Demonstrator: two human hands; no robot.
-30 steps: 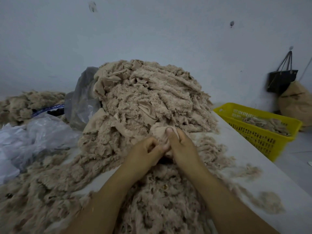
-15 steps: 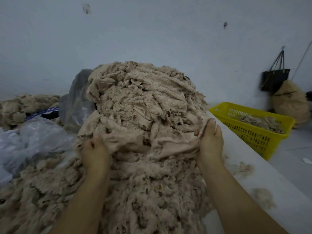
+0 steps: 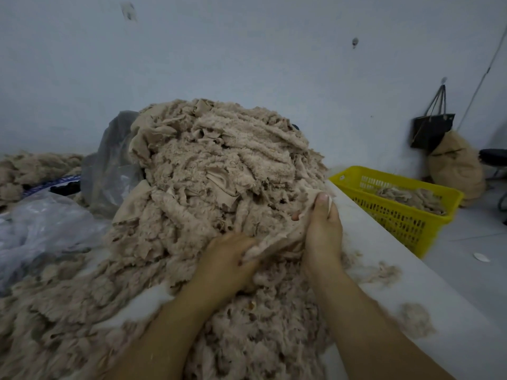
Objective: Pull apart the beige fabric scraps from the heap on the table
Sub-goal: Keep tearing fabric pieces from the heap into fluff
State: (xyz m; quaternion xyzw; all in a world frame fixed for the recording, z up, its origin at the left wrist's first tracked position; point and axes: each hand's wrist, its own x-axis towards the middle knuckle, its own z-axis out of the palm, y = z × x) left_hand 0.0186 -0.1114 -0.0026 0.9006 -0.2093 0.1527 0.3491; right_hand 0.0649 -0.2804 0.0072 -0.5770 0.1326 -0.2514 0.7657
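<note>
At the far left a low pile of beige fluffy offcuts (image 3: 33, 171) lies along the wall. In front of it a crumpled sheet of clear plastic (image 3: 41, 229) spreads over the white bench (image 3: 417, 286). Next comes a grey translucent plastic bag (image 3: 109, 171), pressed against the left flank of the tall heap of beige fabric scraps (image 3: 219, 165). That heap fills the middle of the bench and spills down to its near edge.

Low on the heap's front, the left hand (image 3: 227, 259) is sunk into the cloth. Its fingers are clenched round the lower end of a smooth beige strip of cloth (image 3: 277, 242). The strip runs up and to the right, stretched between both hands. The right hand (image 3: 323, 231) grasps its upper end, with the thumb (image 3: 323, 200) laid flat on top and the fingers folded underneath.

A few loose beige tufts (image 3: 414, 319) lie on the bare bench just right of that forearm. Beyond the bench edge sits a yellow perforated plastic basket (image 3: 397, 218) with some scraps lying in it. Behind it a black handbag (image 3: 430, 130) hangs on the wall by its straps, just above a stuffed tan sack (image 3: 455, 165) on the floor.
</note>
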